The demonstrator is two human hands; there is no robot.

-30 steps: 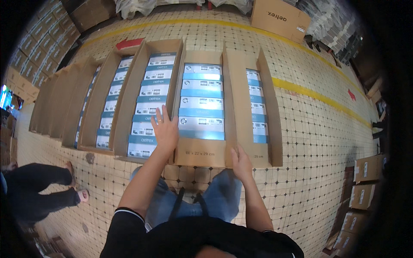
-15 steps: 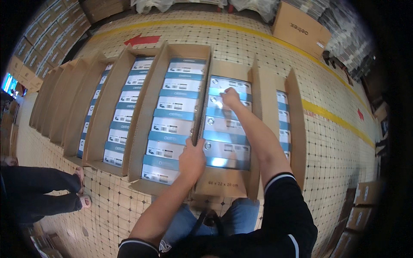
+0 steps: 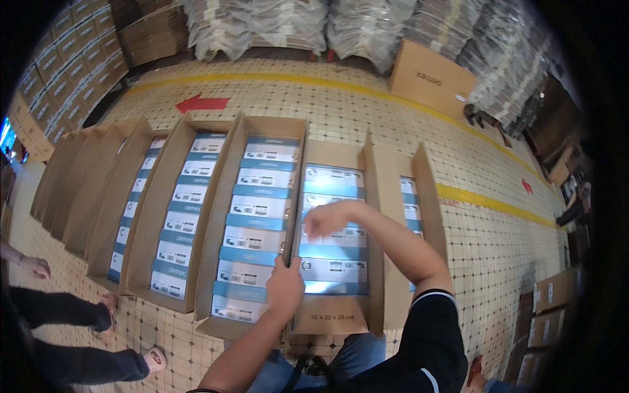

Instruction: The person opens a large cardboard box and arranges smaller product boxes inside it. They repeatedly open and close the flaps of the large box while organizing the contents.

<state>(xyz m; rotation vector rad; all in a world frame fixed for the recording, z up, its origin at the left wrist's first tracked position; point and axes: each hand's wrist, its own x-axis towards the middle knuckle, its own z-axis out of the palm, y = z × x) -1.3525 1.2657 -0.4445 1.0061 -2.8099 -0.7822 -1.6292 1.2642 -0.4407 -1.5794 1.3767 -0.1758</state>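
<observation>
My left hand (image 3: 285, 287) is closed around the edge of the cardboard walls between two open cartons, its thumb and fingers pinching the top. My right hand (image 3: 327, 219) hovers over the right one of these, an open carton (image 3: 332, 319) filled with a row of white and blue shoe boxes (image 3: 334, 270). Its fingers are curled and somewhat blurred; whatever they hold, if anything, cannot be made out. Each shoe box end has a printed label and a ring-like round hole at its left. Left of it, another open carton (image 3: 204, 322) holds a similar row of boxes.
More long open cartons (image 3: 141, 288) stand in a row to the left, and one (image 3: 429, 229) to the right. A person's legs (image 3: 62, 308) and hand (image 3: 36, 266) are at the left. Behind lie a yellow floor line (image 3: 288, 81), wrapped pallets (image 3: 282, 26) and a large carton (image 3: 429, 78).
My right hand has moved nearer along the row of shoe boxes. My left hand keeps its grip on the carton walls. The view has tilted up, and the other person's hand now shows.
</observation>
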